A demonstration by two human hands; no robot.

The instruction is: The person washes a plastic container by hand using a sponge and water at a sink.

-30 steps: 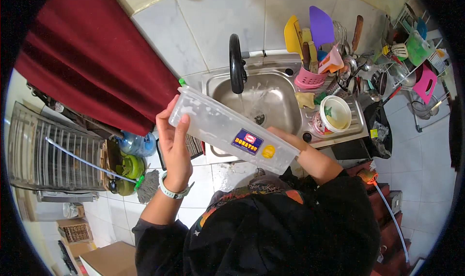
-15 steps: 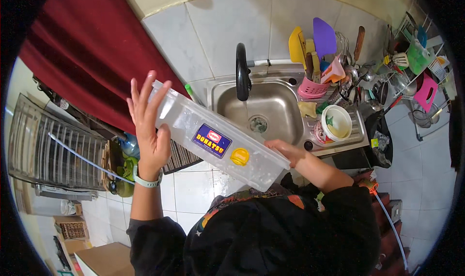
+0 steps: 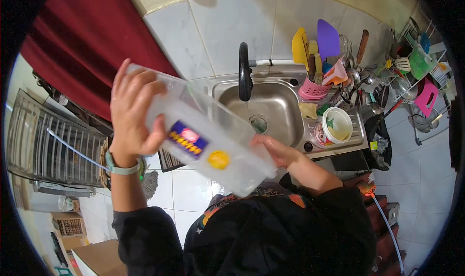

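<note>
At the left, the left hand (image 3: 133, 111) holds the upper-left end of a long clear plastic container (image 3: 208, 130), fingers bent over it and thumb on the labelled face. The container hangs tilted between the hands, near the body before the steel sink (image 3: 286, 116), its long axis slanting down toward the lower right, where the right hand (image 3: 275, 150) grips the other end, fingers partly hidden.
</note>
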